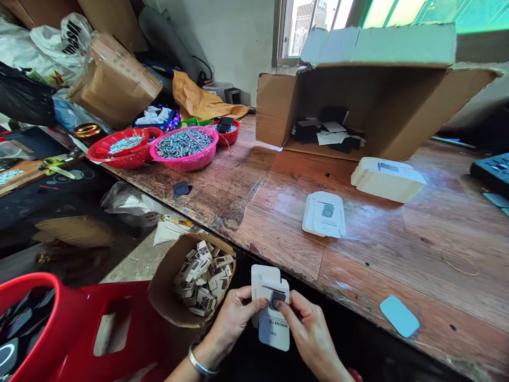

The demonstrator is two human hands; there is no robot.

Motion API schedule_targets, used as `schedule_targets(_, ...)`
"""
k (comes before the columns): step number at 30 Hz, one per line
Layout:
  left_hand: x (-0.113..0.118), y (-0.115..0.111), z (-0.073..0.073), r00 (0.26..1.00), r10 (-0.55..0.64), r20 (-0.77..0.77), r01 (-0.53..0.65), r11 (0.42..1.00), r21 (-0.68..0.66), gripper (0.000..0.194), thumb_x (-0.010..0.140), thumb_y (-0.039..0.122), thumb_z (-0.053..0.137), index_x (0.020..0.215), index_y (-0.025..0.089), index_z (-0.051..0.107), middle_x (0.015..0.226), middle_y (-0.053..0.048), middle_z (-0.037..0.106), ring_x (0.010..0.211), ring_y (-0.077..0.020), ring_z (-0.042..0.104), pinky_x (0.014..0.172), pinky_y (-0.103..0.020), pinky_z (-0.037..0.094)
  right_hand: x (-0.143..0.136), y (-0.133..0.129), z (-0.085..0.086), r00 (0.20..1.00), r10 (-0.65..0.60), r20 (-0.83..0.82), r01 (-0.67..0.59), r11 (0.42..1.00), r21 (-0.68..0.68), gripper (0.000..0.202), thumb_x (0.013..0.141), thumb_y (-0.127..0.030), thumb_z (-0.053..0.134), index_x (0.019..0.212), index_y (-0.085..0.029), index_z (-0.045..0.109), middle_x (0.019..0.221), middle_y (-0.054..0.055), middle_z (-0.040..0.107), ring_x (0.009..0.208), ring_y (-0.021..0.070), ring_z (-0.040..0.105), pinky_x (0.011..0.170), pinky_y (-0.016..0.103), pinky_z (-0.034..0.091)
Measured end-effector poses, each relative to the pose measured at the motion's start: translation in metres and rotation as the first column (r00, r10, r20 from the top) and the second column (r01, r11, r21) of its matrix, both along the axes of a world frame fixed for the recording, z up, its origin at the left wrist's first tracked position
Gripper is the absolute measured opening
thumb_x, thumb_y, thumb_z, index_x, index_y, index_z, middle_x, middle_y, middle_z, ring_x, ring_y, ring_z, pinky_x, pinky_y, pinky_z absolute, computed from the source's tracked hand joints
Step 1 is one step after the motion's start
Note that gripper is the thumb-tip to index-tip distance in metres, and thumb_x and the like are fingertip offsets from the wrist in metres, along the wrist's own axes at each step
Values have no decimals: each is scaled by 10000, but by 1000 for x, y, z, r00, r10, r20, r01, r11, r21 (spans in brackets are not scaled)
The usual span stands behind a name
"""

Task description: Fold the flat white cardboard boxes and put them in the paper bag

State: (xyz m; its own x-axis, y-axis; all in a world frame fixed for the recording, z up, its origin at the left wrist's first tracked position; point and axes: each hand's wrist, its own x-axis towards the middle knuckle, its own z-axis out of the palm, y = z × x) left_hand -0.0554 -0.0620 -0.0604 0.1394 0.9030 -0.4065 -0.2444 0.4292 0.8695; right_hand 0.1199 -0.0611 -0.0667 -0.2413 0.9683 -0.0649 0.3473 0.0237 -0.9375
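A flat, unfolded white carton printed "MAGNETIC" with a dark device picture is held in front of the table's edge. My left hand pinches its left side, thumb on the front. My right hand grips the right side, its thumb over the printed picture. The fingers behind the carton are hidden. On the table nearby lies a small stack of matching flat cartons. A thicker stack of cartons stands behind it. Below the table edge, left of my hands, a cardboard box holds several small folded cartons.
A large open cardboard box with black and white pieces lies at the back. Pink and red baskets of metal parts stand left. A light-blue card lies right. A red chair and red tub are lower left.
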Motion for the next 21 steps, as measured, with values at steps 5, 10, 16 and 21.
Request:
schedule_targets(5,10,-8,-12,972,220,-88,-218,975,28,576,666,194,830,1105,237,460,940,-46,754,847,-216,709,807,-310,501,-4,-8,-16,995,-15,-99,15,1000,4,267,937,-423,575,868,-183,669,720,20,678,655,185,651,583,250,532)
schedule_targets(10,8,-18,-14,991,128,-27,-127,992,10,584,711,187,804,1089,260,365,876,-24,738,817,-207,722,754,-297,521,1,-7,-17,913,-140,-384,156,988,10,249,903,-373,656,1107,-235,624,975,62,734,872,211,721,746,268,602)
schedule_targets(16,3,-25,-26,996,91,20,-93,992,84,534,700,278,828,1098,249,472,889,-26,748,872,-225,731,762,-293,543,4,-4,-20,916,-152,-370,128,988,-89,248,860,-420,705,1004,-218,698,925,57,737,860,213,708,777,280,594)
schedule_targets(21,1,-32,-39,990,43,-136,-25,991,131,500,739,335,793,1174,230,570,915,-35,740,881,-212,712,785,-279,540,8,-6,-28,950,-115,-289,95,992,-83,255,888,-467,649,952,-226,701,866,33,692,788,187,646,696,246,534)
